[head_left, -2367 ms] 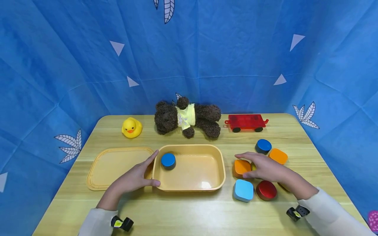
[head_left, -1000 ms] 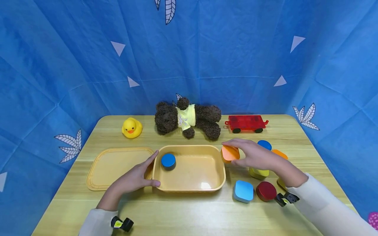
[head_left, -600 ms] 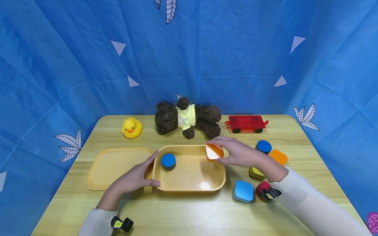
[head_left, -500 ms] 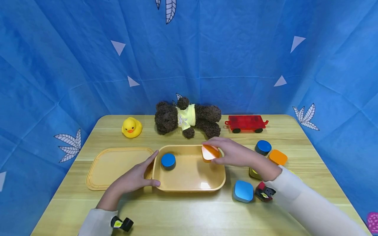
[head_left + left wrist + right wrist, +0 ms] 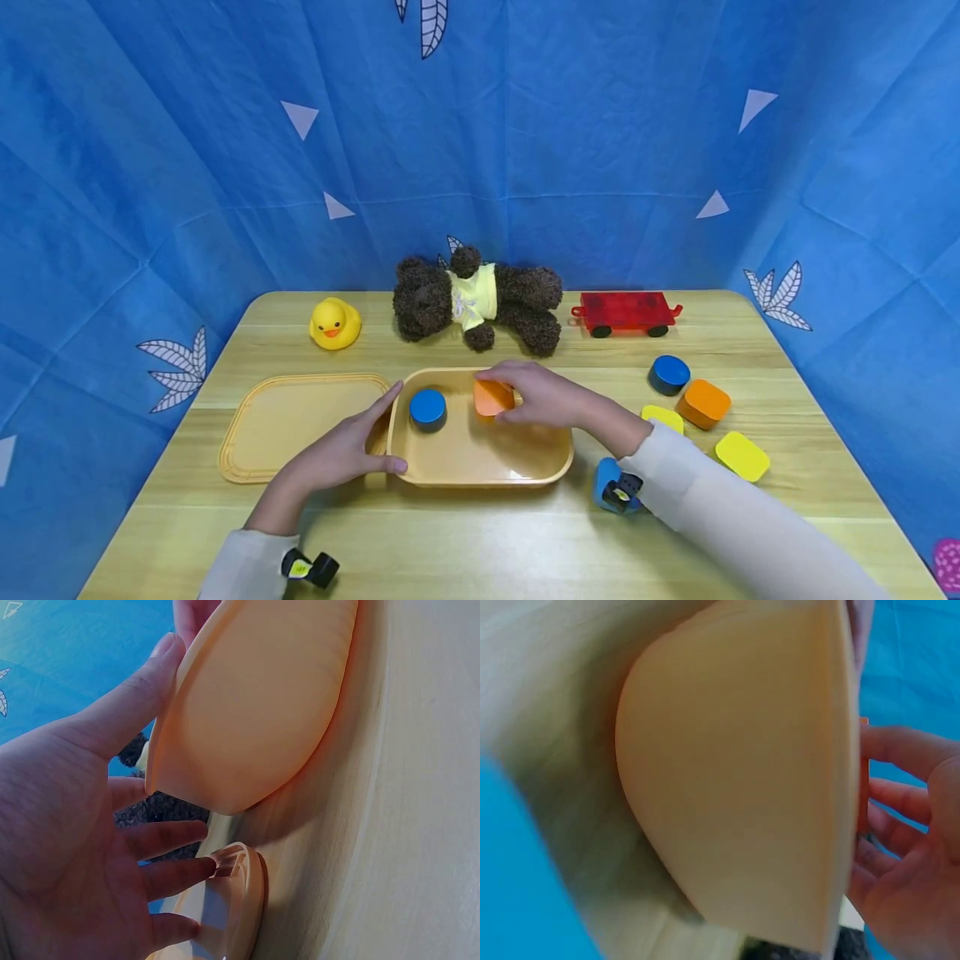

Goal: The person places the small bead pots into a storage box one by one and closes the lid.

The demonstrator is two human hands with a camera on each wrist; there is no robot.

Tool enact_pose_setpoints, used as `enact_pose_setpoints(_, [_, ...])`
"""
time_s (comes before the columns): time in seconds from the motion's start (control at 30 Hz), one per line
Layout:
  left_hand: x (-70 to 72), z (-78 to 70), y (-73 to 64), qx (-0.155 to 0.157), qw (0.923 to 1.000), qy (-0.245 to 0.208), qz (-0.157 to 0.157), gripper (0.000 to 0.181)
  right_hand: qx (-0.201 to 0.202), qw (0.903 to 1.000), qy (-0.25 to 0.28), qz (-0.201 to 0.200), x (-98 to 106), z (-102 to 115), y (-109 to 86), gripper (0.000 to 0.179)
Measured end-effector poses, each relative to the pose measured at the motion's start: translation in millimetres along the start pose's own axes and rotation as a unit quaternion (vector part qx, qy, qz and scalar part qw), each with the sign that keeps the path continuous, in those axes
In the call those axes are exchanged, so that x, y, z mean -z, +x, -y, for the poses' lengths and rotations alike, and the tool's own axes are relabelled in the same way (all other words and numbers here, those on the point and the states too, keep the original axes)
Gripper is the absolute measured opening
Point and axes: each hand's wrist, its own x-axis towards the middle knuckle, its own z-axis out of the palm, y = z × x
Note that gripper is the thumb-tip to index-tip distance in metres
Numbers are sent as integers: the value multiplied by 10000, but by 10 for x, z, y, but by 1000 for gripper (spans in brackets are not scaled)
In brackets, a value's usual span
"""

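Observation:
In the head view my right hand (image 5: 538,395) pinches an orange rounded-square block (image 5: 493,399) between thumb and fingers, inside the peach plastic box (image 5: 480,482). Whether the block touches the box floor I cannot tell. The right wrist view shows only an orange edge (image 5: 864,780) of it past the box wall. To the left in the box stands a blue round block (image 5: 428,410). At the box's left end rests my left hand (image 5: 341,450), its fingers spread and straight. Its thumb (image 5: 139,705) touches the rim in the left wrist view.
A matching lid (image 5: 300,427) lies left of the box. Right of it are a blue round block (image 5: 669,374), an orange block (image 5: 705,403), yellow blocks (image 5: 742,456) and a partly hidden light-blue block (image 5: 604,479). Behind sit a duck (image 5: 335,323), teddy bear (image 5: 474,298) and red wagon (image 5: 627,312).
My right hand has grasped the orange block from the table at right, lifted it over the box's right rim and carried it left into the box. The left hand has stayed put.

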Motion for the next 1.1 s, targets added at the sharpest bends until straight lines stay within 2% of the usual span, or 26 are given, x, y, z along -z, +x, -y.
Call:
enact_pose_setpoints(0.3, [0,-1,3,27,10000,-36,16,114,-404,9988,-207,172,-158,42,200,69])
enact_pose_setpoints(0.5, [-4,3,9,31,10000,-35,4,114,-380,9988,-89,286,-233,79,300,67])
enact_pose_setpoints(0.63, [-2,1,9,25,10000,-38,8,114,-367,9987,-187,287,-280,90,353,66])
enact_pose_setpoints(1.1, [0,-13,0,20,10000,-46,19,113,-427,9989,-103,178,-276,128,335,65])
